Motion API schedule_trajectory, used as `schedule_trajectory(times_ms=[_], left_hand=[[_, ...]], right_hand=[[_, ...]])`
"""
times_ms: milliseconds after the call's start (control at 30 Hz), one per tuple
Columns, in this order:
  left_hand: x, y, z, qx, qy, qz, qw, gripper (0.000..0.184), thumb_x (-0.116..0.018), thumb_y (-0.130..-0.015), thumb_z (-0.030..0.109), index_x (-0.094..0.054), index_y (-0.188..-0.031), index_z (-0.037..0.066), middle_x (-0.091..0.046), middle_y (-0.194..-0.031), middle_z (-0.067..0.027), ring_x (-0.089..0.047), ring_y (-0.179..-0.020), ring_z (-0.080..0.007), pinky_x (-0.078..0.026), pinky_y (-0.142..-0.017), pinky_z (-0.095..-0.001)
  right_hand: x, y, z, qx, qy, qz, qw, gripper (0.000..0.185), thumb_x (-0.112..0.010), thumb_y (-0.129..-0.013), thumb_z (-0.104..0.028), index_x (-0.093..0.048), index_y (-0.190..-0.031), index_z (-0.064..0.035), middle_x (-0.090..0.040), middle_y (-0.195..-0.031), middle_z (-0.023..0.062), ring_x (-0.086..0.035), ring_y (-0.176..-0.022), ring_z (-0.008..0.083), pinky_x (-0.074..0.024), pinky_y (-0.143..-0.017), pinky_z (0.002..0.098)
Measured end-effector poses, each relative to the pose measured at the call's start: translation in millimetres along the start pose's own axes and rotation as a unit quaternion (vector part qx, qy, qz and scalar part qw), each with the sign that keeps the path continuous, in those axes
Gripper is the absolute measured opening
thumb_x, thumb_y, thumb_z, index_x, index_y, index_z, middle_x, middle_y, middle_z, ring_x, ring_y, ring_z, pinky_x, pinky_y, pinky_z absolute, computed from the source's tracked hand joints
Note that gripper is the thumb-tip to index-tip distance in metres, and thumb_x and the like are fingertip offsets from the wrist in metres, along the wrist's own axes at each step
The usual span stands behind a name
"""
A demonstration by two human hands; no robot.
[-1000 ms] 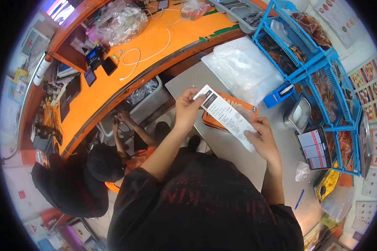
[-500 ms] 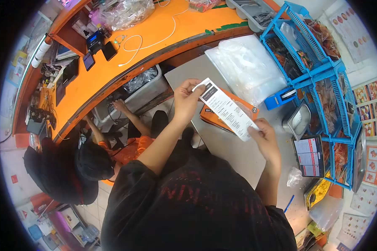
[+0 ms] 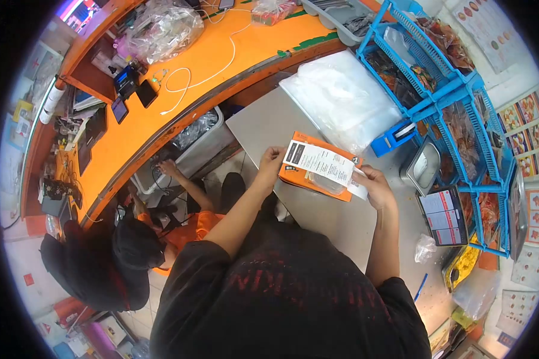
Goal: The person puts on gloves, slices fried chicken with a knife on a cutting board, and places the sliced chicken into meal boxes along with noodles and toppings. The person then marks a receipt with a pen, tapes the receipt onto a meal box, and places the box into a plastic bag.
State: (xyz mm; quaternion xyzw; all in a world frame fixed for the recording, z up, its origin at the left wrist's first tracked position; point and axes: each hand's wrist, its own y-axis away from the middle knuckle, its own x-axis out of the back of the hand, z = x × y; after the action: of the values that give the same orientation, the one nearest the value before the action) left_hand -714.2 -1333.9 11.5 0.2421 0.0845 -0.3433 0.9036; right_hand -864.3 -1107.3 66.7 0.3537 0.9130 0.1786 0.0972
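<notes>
A long white printed receipt point(image 3: 318, 160) with a black heading lies across the top of an orange box point(image 3: 299, 177). The box has a clear window on its front part and rests on the grey table point(image 3: 317, 218). My left hand point(image 3: 272, 163) has its fingers closed at the receipt's left end, by the box edge; whether it also touches the box, I cannot tell. My right hand point(image 3: 375, 186) pinches the receipt's right end, which sticks out past the box.
Behind the box lies a stack of clear plastic bags point(image 3: 341, 96), with a blue tape dispenser point(image 3: 394, 140) beside it. Blue baskets point(image 3: 440, 105), a metal container point(image 3: 422, 166) and a tablet point(image 3: 443, 216) stand right. A person in orange point(image 3: 188, 230) crouches left, below the orange counter point(image 3: 221, 57).
Both hands have lowered the receipt onto the orange box and turned it to lie more level. The camera view has shifted slightly.
</notes>
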Motion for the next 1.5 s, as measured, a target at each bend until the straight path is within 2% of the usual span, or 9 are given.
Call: schedule_trajectory(times_ms=[67,200,400,700,933,1100,1200,1267,1500], left_hand=[[8,-7,-3,0.059,0.006,0.007,0.998,0.021,-0.063,-0.083,0.015,-0.058,-0.093,-0.003,-0.059,-0.089,-0.0086,-0.055,-0.084,-0.0120,-0.046,-0.070,-0.0276],[-19,-14,58,-0.254,-0.369,-0.036,0.893,0.033,-0.068,-0.076,0.017,-0.055,-0.102,0.000,-0.058,-0.098,-0.0128,-0.053,-0.099,-0.0207,-0.043,-0.082,-0.0324],[-106,35,87,-0.456,-0.623,-0.368,0.518,0.069,-0.075,-0.060,0.041,-0.052,-0.115,0.005,-0.058,-0.105,-0.0129,-0.048,-0.111,-0.0294,-0.021,-0.105,-0.0490],[-102,41,107,-0.240,-0.749,-0.285,0.548,0.079,-0.076,-0.057,0.048,-0.049,-0.118,0.004,-0.057,-0.108,-0.0142,-0.043,-0.117,-0.0320,-0.013,-0.107,-0.0540],[-143,25,77,-0.438,-0.649,-0.357,0.509,0.066,-0.071,-0.067,0.048,-0.052,-0.117,0.010,-0.052,-0.117,-0.0103,-0.041,-0.117,-0.0323,-0.018,-0.105,-0.0546],[-171,13,75,-0.139,-0.811,-0.378,0.423,0.061,-0.067,-0.072,0.049,-0.053,-0.117,0.010,-0.055,-0.111,-0.0091,-0.048,-0.110,-0.0301,-0.033,-0.093,-0.0526],[-164,8,69,-0.128,-0.788,-0.375,0.471,0.059,-0.067,-0.071,0.047,-0.054,-0.114,0.010,-0.056,-0.108,-0.0100,-0.054,-0.104,-0.0303,-0.039,-0.086,-0.0498],[-162,9,67,-0.140,-0.786,-0.370,0.475,0.058,-0.067,-0.071,0.046,-0.054,-0.114,0.010,-0.056,-0.107,-0.0106,-0.055,-0.099,-0.0298,-0.041,-0.083,-0.0450],[-162,5,67,-0.145,-0.765,-0.373,0.505,0.056,-0.070,-0.068,0.044,-0.057,-0.109,0.009,-0.060,-0.099,-0.0113,-0.058,-0.093,-0.0276,-0.045,-0.077,-0.0373]], right_hand=[[0,0,-1,0.010,0.010,-0.003,1.000,0.026,-0.068,-0.079,-0.015,-0.065,-0.093,0.0055,-0.056,-0.094,0.0080,-0.054,-0.089,0.0165,-0.0401,-0.081,0.0278],[15,4,8,0.008,-0.069,-0.042,0.997,0.028,-0.067,-0.080,-0.016,-0.063,-0.097,0.0057,-0.062,-0.087,0.0065,-0.055,-0.082,0.0143,-0.0421,-0.077,0.0269],[21,-2,24,0.020,-0.127,-0.060,0.990,0.024,-0.065,-0.081,-0.016,-0.063,-0.095,0.0033,-0.064,-0.087,0.0062,-0.055,-0.080,0.0113,-0.0429,-0.073,0.0250],[11,-7,29,0.046,-0.067,-0.042,0.996,0.024,-0.067,-0.080,-0.020,-0.065,-0.093,-0.0004,-0.061,-0.075,0.0015,-0.051,-0.067,0.0074,-0.0384,-0.060,0.0223],[4,-27,56,0.052,-0.150,-0.093,0.983,0.022,-0.068,-0.080,-0.022,-0.063,-0.089,-0.0027,-0.059,-0.074,-0.0007,-0.050,-0.068,0.0063,-0.0396,-0.059,0.0235],[8,-28,56,0.078,-0.164,-0.115,0.977,0.022,-0.066,-0.081,-0.021,-0.061,-0.091,-0.0024,-0.059,-0.082,0.0006,-0.051,-0.071,0.0078,-0.0428,-0.065,0.0245],[5,-47,53,0.150,-0.092,0.308,0.935,0.024,-0.064,-0.081,-0.021,-0.061,-0.093,-0.0009,-0.058,-0.084,0.0052,-0.053,-0.082,0.0154,-0.0424,-0.076,0.0286],[5,-69,35,0.252,0.058,0.621,0.740,0.033,-0.066,-0.079,-0.024,-0.059,-0.099,0.0013,-0.055,-0.093,0.0136,-0.049,-0.095,0.0267,-0.0388,-0.086,0.0355],[19,-121,29,0.056,-0.122,0.579,0.804,0.026,-0.068,-0.078,-0.027,-0.066,-0.073,-0.0008,-0.052,-0.108,0.0176,-0.047,-0.102,0.0273,-0.0375,-0.087,0.0365]])
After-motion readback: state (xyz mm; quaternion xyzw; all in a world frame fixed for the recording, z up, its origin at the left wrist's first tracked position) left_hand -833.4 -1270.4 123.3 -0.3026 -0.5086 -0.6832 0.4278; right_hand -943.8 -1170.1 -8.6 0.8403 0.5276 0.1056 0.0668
